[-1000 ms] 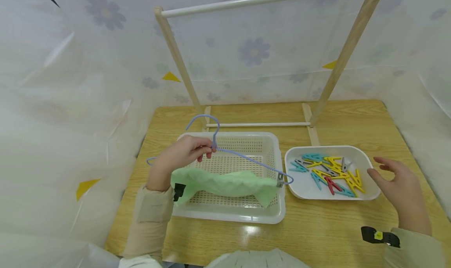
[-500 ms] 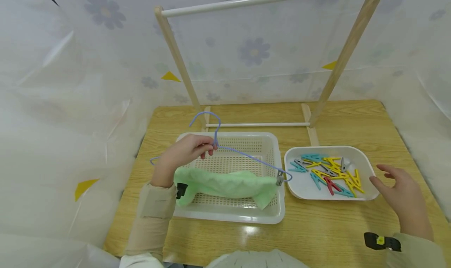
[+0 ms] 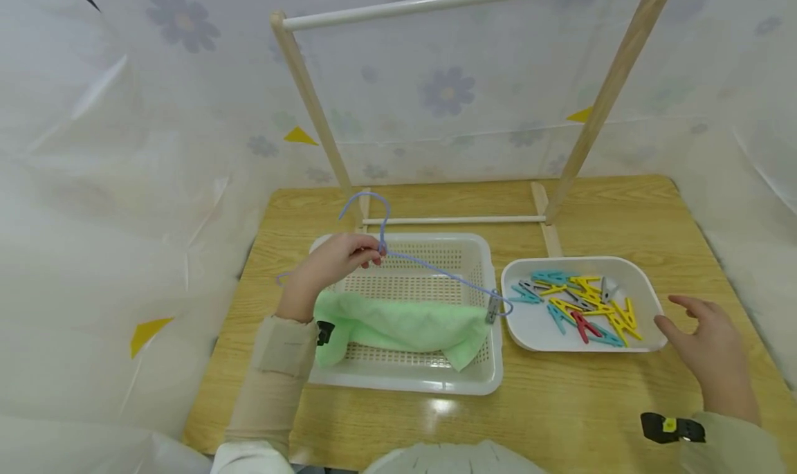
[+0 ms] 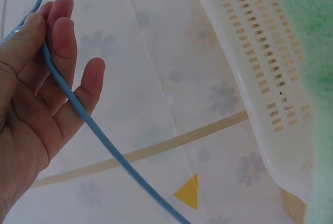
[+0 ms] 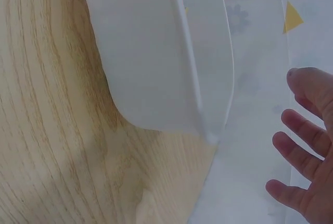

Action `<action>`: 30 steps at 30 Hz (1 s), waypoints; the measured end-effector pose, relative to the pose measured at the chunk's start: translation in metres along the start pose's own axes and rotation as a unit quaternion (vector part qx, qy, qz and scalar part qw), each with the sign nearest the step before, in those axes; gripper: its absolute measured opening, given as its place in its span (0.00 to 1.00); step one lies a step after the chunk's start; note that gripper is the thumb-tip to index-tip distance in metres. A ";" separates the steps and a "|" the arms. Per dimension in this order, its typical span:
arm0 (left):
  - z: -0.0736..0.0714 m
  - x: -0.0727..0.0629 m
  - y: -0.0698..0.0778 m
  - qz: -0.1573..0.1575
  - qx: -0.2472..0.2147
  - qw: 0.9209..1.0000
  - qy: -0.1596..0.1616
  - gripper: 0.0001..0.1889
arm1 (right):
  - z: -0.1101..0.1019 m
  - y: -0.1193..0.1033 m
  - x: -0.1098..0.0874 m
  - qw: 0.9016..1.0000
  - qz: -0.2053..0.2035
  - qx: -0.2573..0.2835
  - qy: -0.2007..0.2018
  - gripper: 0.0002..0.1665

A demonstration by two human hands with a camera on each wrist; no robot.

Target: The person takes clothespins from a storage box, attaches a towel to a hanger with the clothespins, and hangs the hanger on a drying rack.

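Observation:
In the head view my left hand (image 3: 336, 263) pinches a blue clothes hanger (image 3: 436, 269) at the base of its hook, over the white basket. A light green cloth (image 3: 405, 322) hangs from the hanger, and a grey clothespin (image 3: 493, 307) holds its right corner. The left end of the cloth is partly hidden behind my wrist. The left wrist view shows thumb and fingers (image 4: 62, 41) on the hanger's neck, other fingers loosely bent. My right hand (image 3: 710, 349) hovers empty beside the right end of the clothespin tray, fingers relaxed and apart.
A white perforated basket (image 3: 461, 384) stands below the cloth. To its right is a white tray (image 3: 529, 335) with several yellow, teal, grey and red clothespins (image 3: 585, 325). Behind them rises a wooden rack with a white top bar (image 3: 467, 1) and a low crossbar (image 3: 454, 221).
My left hand has shifted slightly up and to the right with the hanger and cloth. My right hand has moved a little to the right, away from the tray.

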State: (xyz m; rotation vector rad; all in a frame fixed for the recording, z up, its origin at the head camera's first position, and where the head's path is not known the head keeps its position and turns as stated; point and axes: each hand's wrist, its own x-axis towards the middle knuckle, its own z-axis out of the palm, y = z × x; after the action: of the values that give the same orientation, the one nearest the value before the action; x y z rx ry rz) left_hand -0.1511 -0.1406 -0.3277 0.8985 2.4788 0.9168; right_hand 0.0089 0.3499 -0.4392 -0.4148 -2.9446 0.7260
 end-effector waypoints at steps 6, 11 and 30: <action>0.002 0.004 -0.003 -0.015 0.021 1.000 0.007 0.09 | 0.003 0.006 0.000 1.000 0.009 0.001 -0.018 0.31; 0.003 0.009 -0.007 -0.027 0.034 0.999 0.014 0.08 | 0.006 0.009 -0.002 1.000 0.017 0.007 -0.017 0.30; 0.007 0.037 -0.025 -0.078 0.036 0.996 0.003 0.09 | 0.011 0.016 0.000 0.999 0.027 0.025 -0.040 0.31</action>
State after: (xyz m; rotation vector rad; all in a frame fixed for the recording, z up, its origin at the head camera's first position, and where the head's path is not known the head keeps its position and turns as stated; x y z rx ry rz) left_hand -0.1865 -0.1275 -0.3533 0.7119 2.5604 0.7836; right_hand 0.0115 0.3582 -0.4560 -0.4752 -2.9922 0.8400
